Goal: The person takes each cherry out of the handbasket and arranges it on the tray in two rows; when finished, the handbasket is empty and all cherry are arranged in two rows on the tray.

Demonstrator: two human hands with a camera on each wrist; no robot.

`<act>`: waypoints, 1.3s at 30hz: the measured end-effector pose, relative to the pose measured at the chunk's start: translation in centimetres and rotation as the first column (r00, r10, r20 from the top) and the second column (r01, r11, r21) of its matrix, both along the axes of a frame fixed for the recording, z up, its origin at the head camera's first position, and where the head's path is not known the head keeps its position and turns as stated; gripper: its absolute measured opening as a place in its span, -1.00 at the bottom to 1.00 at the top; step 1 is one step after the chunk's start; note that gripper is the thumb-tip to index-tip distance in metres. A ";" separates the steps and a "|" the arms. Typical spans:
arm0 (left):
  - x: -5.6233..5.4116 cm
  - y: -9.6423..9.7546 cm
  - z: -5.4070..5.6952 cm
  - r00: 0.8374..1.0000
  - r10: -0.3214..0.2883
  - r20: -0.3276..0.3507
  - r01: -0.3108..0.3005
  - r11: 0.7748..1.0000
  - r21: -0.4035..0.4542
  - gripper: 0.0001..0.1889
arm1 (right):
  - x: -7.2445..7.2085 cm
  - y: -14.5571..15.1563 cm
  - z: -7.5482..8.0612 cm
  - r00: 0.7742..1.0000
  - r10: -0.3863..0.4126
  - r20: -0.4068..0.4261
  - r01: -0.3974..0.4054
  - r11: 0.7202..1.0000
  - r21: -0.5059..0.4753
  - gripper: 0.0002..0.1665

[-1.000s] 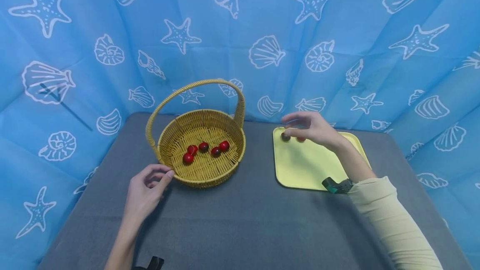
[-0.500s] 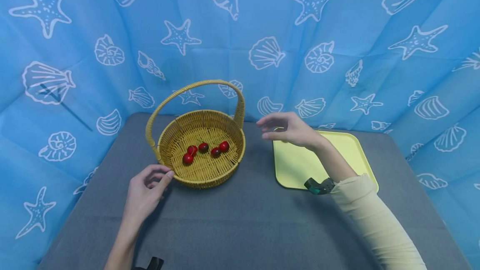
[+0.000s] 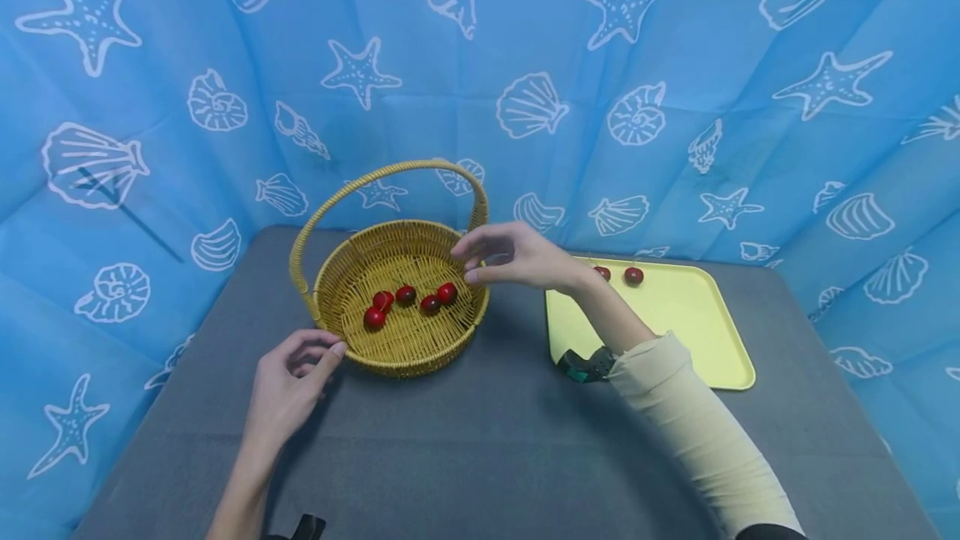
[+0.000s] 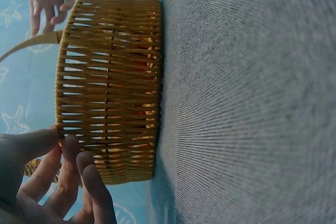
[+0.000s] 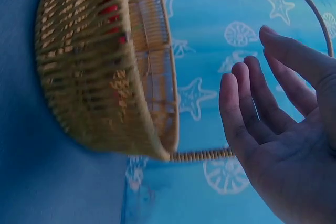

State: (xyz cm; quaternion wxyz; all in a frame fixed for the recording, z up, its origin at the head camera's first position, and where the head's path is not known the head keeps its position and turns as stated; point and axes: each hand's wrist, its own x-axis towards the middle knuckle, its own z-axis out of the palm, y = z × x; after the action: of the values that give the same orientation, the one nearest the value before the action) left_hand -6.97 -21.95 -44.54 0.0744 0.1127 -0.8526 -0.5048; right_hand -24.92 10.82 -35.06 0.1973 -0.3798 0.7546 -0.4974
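Note:
A round wicker basket (image 3: 408,357) with a tall arched handle stands at centre-left. Several dark red cherries (image 3: 375,318) lie on its bottom. My left hand (image 3: 288,386) pinches the basket's near-left rim between thumb and fingers; in the left wrist view the fingers (image 4: 68,153) lie against the outer weave. My right hand (image 3: 517,255) is in the air at the basket's right side, by the foot of the handle. Its thumb and fingers are apart and loosely bent, with nothing visible between them in the right wrist view.
A yellow tray (image 3: 675,332) lies to the right, partly under the right forearm. Two cherries (image 3: 633,276) show at its back edge. The table has a grey cloth (image 3: 450,457), and a blue curtain (image 3: 480,65) printed with shells and starfish hangs behind it.
My right hand has moved left from above the tray's back-left corner to the basket's right rim. The left hand and the basket have stayed in place.

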 end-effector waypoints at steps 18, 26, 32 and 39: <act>-0.3 -0.1 0.0 1.000 0.006 0.031 -0.006 1.000 -0.001 -0.62 | -2.2 -8.1 -0.5 0.988 0.146 -0.041 -0.144 0.988 0.056 -0.52; -0.3 -0.1 0.0 1.000 0.003 0.024 -0.003 1.000 -0.002 -0.64 | -3.3 -10.2 -1.7 0.993 0.115 0.017 -0.116 0.989 0.090 -0.53; -0.3 -0.1 0.0 0.999 0.007 0.043 -0.007 1.000 -0.003 -0.63 | -4.3 -11.2 -2.8 0.991 0.060 0.118 -0.070 0.994 0.083 -0.54; -0.3 -0.1 0.0 0.999 0.010 0.035 -0.010 1.000 -0.009 -0.64 | -5.2 -11.6 -4.0 0.978 -0.024 0.209 0.005 0.996 0.089 -0.50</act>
State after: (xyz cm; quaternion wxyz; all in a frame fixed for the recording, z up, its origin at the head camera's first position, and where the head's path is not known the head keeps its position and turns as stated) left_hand -7.25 -22.02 -44.54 0.0625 0.1256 -0.8554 -0.4986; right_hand -30.10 -0.80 -39.09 0.2886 -0.3105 0.7537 -0.5023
